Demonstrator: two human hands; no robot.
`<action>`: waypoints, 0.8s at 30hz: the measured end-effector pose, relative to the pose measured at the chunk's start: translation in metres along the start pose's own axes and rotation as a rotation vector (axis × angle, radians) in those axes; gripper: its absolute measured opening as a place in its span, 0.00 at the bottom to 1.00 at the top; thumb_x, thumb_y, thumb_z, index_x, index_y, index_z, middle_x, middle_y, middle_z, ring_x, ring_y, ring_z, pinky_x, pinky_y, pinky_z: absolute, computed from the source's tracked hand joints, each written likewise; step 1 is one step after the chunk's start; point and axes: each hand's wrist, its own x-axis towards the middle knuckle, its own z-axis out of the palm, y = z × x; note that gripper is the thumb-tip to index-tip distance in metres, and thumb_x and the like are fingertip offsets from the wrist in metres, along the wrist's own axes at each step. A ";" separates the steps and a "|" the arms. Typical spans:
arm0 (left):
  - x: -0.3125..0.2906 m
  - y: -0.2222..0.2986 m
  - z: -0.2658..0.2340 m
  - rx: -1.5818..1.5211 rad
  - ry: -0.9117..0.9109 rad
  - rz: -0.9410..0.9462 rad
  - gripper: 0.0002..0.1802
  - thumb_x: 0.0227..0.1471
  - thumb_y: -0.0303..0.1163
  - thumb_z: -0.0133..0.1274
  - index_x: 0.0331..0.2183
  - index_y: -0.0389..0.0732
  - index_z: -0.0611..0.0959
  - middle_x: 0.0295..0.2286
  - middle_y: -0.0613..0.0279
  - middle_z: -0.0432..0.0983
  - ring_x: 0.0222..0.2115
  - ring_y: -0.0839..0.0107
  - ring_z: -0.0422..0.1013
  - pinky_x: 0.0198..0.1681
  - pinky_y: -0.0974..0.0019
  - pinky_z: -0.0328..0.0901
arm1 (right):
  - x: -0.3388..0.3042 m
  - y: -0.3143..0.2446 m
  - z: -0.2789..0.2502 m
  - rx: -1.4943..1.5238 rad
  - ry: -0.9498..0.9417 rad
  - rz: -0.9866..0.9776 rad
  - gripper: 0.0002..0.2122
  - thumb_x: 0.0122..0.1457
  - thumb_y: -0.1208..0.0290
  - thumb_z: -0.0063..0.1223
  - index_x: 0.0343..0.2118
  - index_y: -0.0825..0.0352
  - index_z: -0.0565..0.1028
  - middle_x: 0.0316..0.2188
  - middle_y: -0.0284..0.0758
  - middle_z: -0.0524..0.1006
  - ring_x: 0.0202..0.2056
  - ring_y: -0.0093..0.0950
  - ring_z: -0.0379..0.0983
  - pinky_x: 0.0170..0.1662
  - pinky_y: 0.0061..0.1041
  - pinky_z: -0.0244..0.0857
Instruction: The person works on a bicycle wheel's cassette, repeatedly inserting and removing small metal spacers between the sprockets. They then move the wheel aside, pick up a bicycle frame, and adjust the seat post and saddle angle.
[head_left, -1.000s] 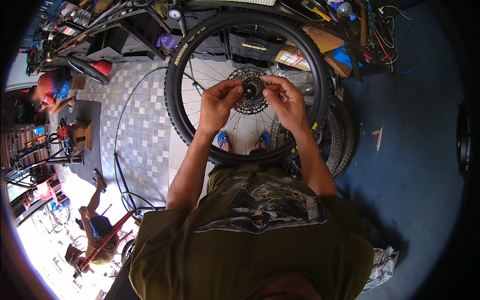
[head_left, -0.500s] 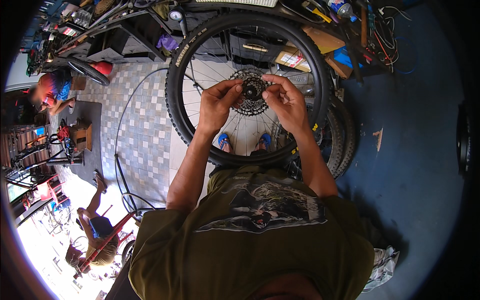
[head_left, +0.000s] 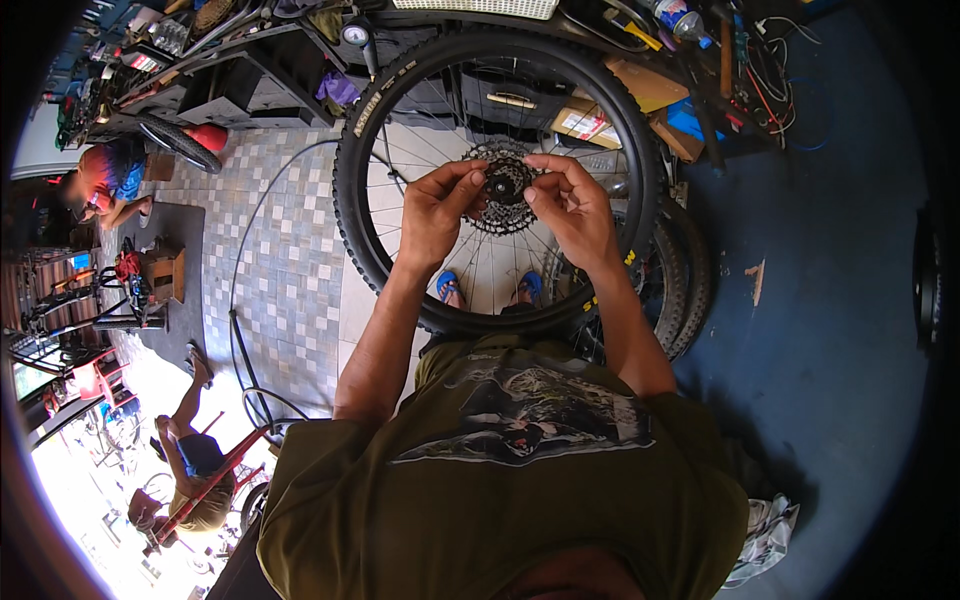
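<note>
A bicycle wheel with a knobby black tyre (head_left: 352, 195) lies in front of me with its sprocket side up. At its hub sits a cassette (head_left: 506, 218) of toothed sprockets. My left hand (head_left: 436, 212) is closed, thumb and index finger pinching the left edge of a small dark sprocket (head_left: 507, 178) over the cassette's middle. On the opposite edge, my right hand (head_left: 572, 210) pinches with thumb and fingers. Whether that sprocket is seated or slightly lifted, I cannot tell.
Beyond the wheel, a cluttered bench holds a pressure gauge (head_left: 355, 35), tools and a plastic bottle (head_left: 682, 18). Cardboard boxes (head_left: 587, 123) lie under it. More tyres (head_left: 685, 275) stand at right. A black hose (head_left: 236, 270) crosses the tiles; two people are at left.
Both hands stay at the cassette with almost the same pinch. The small sprocket between them looks slightly shifted or tilted; the view has moved a little.
</note>
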 end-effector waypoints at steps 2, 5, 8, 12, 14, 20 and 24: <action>0.001 0.000 -0.001 -0.008 0.000 0.005 0.14 0.63 0.31 0.57 0.46 0.31 0.84 0.27 0.65 0.79 0.26 0.80 0.73 0.30 0.75 0.69 | 0.000 0.000 0.000 0.011 -0.001 0.016 0.17 0.64 0.79 0.57 0.55 0.68 0.73 0.33 0.27 0.77 0.34 0.12 0.69 0.38 0.16 0.62; 0.001 0.000 -0.001 -0.014 0.001 0.008 0.14 0.63 0.31 0.57 0.46 0.32 0.84 0.27 0.65 0.80 0.26 0.80 0.74 0.30 0.75 0.69 | -0.001 0.002 0.001 0.021 0.010 0.013 0.16 0.63 0.78 0.58 0.53 0.66 0.74 0.32 0.27 0.77 0.32 0.13 0.70 0.37 0.17 0.65; 0.000 0.002 0.000 0.005 0.015 -0.004 0.14 0.63 0.31 0.58 0.46 0.32 0.84 0.28 0.65 0.80 0.27 0.81 0.74 0.31 0.76 0.69 | -0.001 0.001 0.001 0.036 0.013 0.018 0.15 0.63 0.78 0.58 0.53 0.66 0.74 0.32 0.26 0.77 0.32 0.12 0.70 0.37 0.17 0.65; 0.000 0.003 0.000 0.013 0.022 0.002 0.14 0.63 0.31 0.58 0.45 0.32 0.84 0.27 0.65 0.80 0.26 0.81 0.73 0.31 0.76 0.68 | -0.002 0.004 -0.001 0.040 0.012 0.025 0.15 0.63 0.78 0.57 0.53 0.66 0.75 0.32 0.26 0.77 0.32 0.12 0.69 0.38 0.16 0.64; 0.000 0.002 0.000 0.010 0.016 0.014 0.14 0.63 0.31 0.58 0.45 0.32 0.84 0.27 0.65 0.79 0.26 0.81 0.72 0.30 0.75 0.67 | -0.002 0.004 -0.001 0.028 0.011 0.032 0.15 0.63 0.78 0.56 0.53 0.67 0.75 0.32 0.26 0.77 0.33 0.12 0.69 0.38 0.16 0.64; 0.006 0.001 -0.005 0.127 -0.058 0.042 0.11 0.62 0.29 0.57 0.43 0.33 0.86 0.27 0.68 0.79 0.25 0.83 0.68 0.29 0.75 0.64 | 0.000 0.006 0.002 0.075 0.032 0.041 0.13 0.64 0.77 0.57 0.51 0.68 0.76 0.35 0.26 0.77 0.36 0.13 0.70 0.41 0.16 0.65; 0.010 -0.001 -0.005 0.179 -0.133 0.064 0.10 0.62 0.29 0.58 0.42 0.34 0.86 0.27 0.68 0.79 0.26 0.84 0.68 0.29 0.76 0.64 | 0.001 0.012 -0.004 0.051 -0.067 0.100 0.11 0.63 0.75 0.59 0.48 0.68 0.77 0.36 0.27 0.77 0.36 0.14 0.71 0.40 0.16 0.66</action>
